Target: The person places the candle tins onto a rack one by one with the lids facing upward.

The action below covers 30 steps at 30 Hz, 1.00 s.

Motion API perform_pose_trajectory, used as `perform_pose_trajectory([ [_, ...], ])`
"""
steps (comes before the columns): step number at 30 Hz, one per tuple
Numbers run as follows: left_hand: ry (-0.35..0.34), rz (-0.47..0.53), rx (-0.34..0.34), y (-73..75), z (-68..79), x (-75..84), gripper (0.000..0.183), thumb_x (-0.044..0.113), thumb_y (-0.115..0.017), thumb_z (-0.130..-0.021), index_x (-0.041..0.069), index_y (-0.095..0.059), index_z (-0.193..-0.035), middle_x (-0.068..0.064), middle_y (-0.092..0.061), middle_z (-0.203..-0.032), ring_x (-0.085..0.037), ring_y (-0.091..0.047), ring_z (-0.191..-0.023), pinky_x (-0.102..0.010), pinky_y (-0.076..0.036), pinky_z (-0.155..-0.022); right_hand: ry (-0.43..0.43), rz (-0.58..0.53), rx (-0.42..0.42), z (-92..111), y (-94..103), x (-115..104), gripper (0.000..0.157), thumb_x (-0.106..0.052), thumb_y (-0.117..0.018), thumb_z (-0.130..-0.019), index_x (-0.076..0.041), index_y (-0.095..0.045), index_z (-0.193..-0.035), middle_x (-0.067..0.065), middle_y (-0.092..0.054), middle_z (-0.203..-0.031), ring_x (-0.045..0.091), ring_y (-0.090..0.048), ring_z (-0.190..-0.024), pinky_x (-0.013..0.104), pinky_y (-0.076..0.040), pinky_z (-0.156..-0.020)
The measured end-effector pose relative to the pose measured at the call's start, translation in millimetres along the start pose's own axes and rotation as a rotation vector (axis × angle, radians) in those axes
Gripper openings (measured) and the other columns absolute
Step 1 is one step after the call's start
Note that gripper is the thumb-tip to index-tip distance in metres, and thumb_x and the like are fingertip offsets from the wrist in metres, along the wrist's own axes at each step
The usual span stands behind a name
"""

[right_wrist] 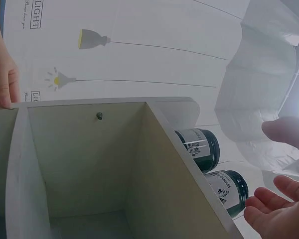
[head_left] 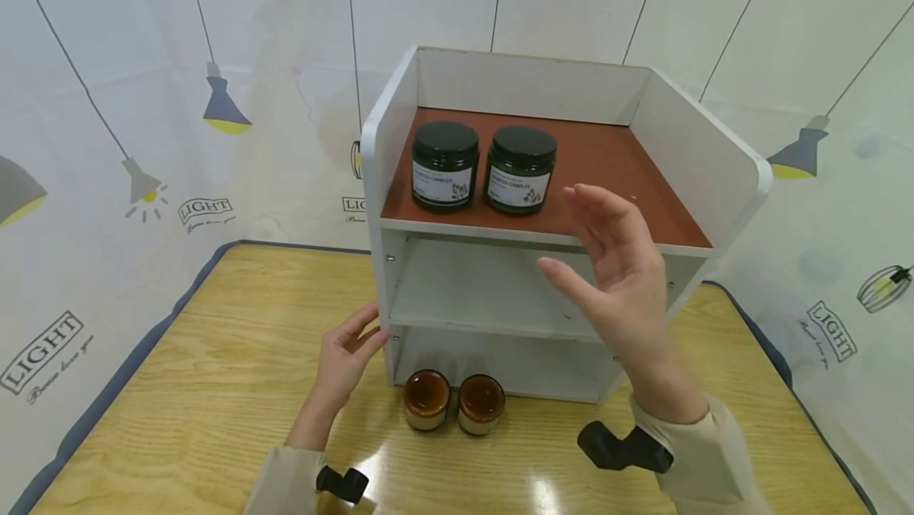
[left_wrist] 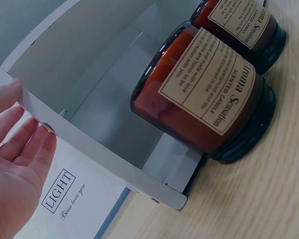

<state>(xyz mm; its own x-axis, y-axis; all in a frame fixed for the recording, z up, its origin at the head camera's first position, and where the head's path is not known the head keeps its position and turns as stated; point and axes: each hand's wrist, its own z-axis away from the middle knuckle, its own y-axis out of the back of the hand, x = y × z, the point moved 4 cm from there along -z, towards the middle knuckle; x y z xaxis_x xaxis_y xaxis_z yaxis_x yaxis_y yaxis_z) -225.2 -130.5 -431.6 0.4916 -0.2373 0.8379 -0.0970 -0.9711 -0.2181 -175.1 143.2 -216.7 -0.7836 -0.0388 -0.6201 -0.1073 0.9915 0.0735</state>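
Note:
My left hand [head_left: 343, 364] touches the left side panel of a small white shelf unit [head_left: 493, 285], its fingertips against the panel's outer face and front edge. In the left wrist view the fingers [left_wrist: 27, 144] of that hand are only slightly bent. My right hand [head_left: 621, 277] is raised before the top shelf, thumb and fingers spread apart, nothing between them. Nearest to it stands a dark green candle jar [head_left: 520, 170] with a black lid and white label; a matching candle jar [head_left: 445, 166] stands to its left. Both are upright on the brown top.
Two amber candle jars, a left one [head_left: 427, 400] and a right one [head_left: 481, 404], stand on the wooden table [head_left: 271, 309] before the bottom compartment. Raised white walls edge the top shelf on three sides. Lamp-printed cloth [head_left: 286, 39] hangs behind.

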Motion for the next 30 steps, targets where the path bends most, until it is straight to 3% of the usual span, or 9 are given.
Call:
perform_pose_trajectory([
  [5,-0.003,0.009,-0.002,0.6,0.3,-0.9,0.046,-0.018,-0.059,-0.081,0.013,-0.067,-0.114,0.004,-0.063,-0.117,-0.007,-0.055,-0.112,-0.024,-0.05,-0.091,-0.018,-0.027,-0.016,11.2,-1.5,0.0,0.057,0.018,-0.067,-0.074,0.008,-0.045,-0.127,0.018,-0.049,-0.126,0.031,-0.044,-0.124,0.036,-0.037,-0.106],
  [12,-0.029,0.013,-0.017,0.7,-0.5,-1.6,0.046,-0.019,-0.058,-0.081,0.01,-0.066,-0.116,0.005,-0.062,-0.118,-0.008,-0.055,-0.114,-0.024,-0.051,-0.09,-0.031,-0.059,-0.021,27.9,-1.6,1.4,0.054,0.01,-0.07,-0.077,0.01,-0.046,-0.126,0.018,-0.05,-0.127,0.029,-0.045,-0.124,0.034,-0.038,-0.106],
  [18,-0.036,0.019,-0.008,0.0,-0.8,-1.8,0.047,-0.02,-0.058,-0.08,0.01,-0.066,-0.115,0.005,-0.063,-0.117,-0.008,-0.055,-0.113,-0.024,-0.051,-0.09,-0.065,-0.119,-0.024,41.3,-1.8,6.9,0.053,0.012,-0.069,-0.077,0.011,-0.046,-0.125,0.018,-0.051,-0.126,0.029,-0.046,-0.123,0.034,-0.038,-0.106],
  [23,-0.038,0.019,-0.009,-0.3,-0.8,-1.3,0.048,-0.02,-0.057,-0.08,0.012,-0.067,-0.115,0.004,-0.063,-0.117,-0.008,-0.055,-0.112,-0.024,-0.051,-0.09,-0.045,-0.196,-0.042,49.8,-3.0,12.4,0.054,0.019,-0.066,-0.075,0.016,-0.044,-0.124,0.02,-0.051,-0.127,0.029,-0.046,-0.123,0.033,-0.038,-0.106],
  [30,-0.041,0.024,-0.016,-0.1,-0.7,-0.9,0.046,-0.019,-0.058,-0.081,0.01,-0.066,-0.116,0.002,-0.063,-0.118,-0.009,-0.055,-0.113,-0.024,-0.051,-0.089,-0.152,-0.168,-0.061,65.1,-2.6,21.6,0.053,0.015,-0.067,-0.077,0.019,-0.041,-0.123,0.018,-0.05,-0.127,0.026,-0.046,-0.123,0.034,-0.038,-0.106],
])
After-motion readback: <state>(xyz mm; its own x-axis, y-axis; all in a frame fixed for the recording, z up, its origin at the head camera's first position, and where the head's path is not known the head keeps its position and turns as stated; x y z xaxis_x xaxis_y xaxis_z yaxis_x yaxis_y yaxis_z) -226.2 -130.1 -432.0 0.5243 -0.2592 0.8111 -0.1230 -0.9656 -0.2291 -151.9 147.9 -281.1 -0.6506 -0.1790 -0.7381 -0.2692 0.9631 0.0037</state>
